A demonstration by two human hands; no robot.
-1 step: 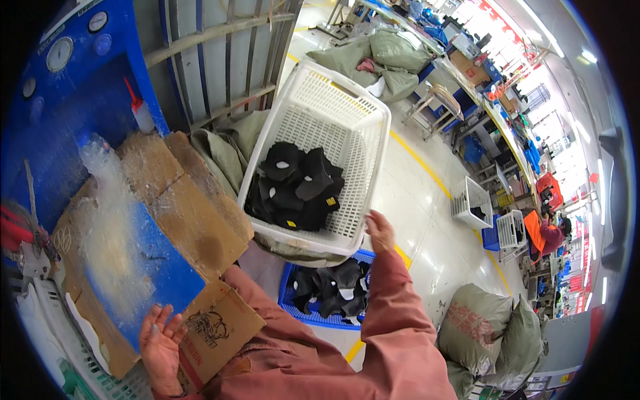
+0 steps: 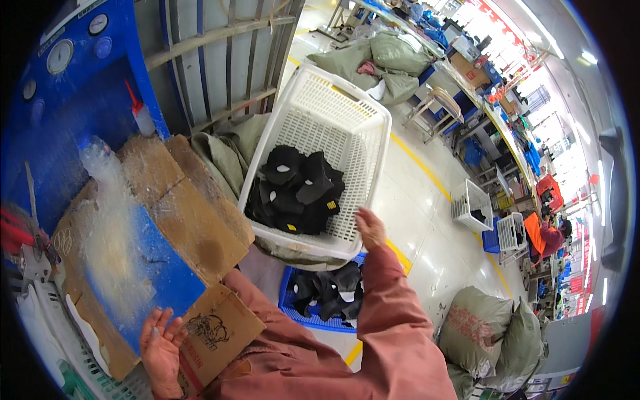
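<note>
A white plastic basket stands tilted in view ahead of me, partly filled with black fabric pieces that have white openings and a few yellow tags. My right hand is at the near right corner of its rim, fingers reaching over the edge and nothing visible in them. Whether they touch the rim I cannot tell. Low at the left, my left hand is held palm up with fingers apart, beside a cardboard flap. Below the white basket, a blue basket holds more black pieces.
A blue machine with gauges and dusty cardboard are on the left. Stuffed woven sacks lie at the lower right, with others at the back. Further baskets stand by a long workbench.
My right hand has shifted slightly left and up, from beside the white basket's corner to over its rim. My left hand stays put.
</note>
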